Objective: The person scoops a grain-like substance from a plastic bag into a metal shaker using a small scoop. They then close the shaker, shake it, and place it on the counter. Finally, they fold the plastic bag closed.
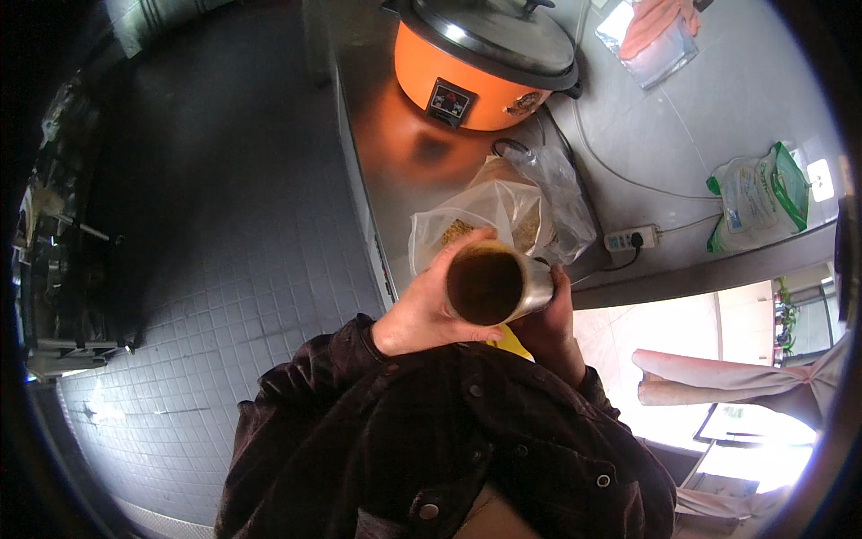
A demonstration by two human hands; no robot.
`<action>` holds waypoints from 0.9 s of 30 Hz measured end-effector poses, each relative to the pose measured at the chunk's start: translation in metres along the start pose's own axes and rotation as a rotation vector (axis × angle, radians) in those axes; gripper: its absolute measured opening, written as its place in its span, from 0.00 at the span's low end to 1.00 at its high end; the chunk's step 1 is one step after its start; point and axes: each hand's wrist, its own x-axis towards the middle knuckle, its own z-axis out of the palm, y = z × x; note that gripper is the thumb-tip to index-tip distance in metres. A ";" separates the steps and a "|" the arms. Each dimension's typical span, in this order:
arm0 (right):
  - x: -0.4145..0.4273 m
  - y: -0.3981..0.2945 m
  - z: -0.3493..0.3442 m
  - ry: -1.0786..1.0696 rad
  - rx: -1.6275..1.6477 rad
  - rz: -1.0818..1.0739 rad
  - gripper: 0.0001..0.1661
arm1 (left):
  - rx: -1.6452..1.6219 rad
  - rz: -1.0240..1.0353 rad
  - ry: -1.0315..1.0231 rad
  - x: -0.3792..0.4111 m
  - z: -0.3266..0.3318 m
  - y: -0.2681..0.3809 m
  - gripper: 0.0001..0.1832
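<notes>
A cylindrical metal container (537, 288) is held close to my chest, its round mouth facing up towards the camera and its inside dark brown. My left hand (431, 306) wraps around the rim end from the left, thumb below and fingers above. On the other side my right hand (555, 320) grips the body, partly in shadow. Just beyond the hands, an open clear plastic bag (431, 226) with brown granular matter stands on the metal counter (397, 195). Something yellow (512, 342) shows beneath the container; what it is cannot be told.
A large orange electric cooker (414, 57) with a metal lid stands at the counter's back. Against the wall are a power strip (619, 239) with a plug, cables and a green-and-white plastic package (747, 202). Pink gloves (650, 30) lie higher up. Dark floor tiles (269, 269) extend left.
</notes>
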 end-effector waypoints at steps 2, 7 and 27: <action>0.000 -0.003 -0.004 -0.068 -0.185 -0.016 0.28 | -0.018 0.152 0.004 0.001 0.000 0.001 0.47; 0.003 -0.012 -0.017 0.295 -1.395 -0.885 0.30 | -0.187 -0.038 0.148 -0.023 -0.037 0.020 0.43; 0.052 -0.119 0.042 0.362 -1.579 -1.054 0.16 | 0.268 -0.198 0.503 -0.078 -0.093 -0.008 0.36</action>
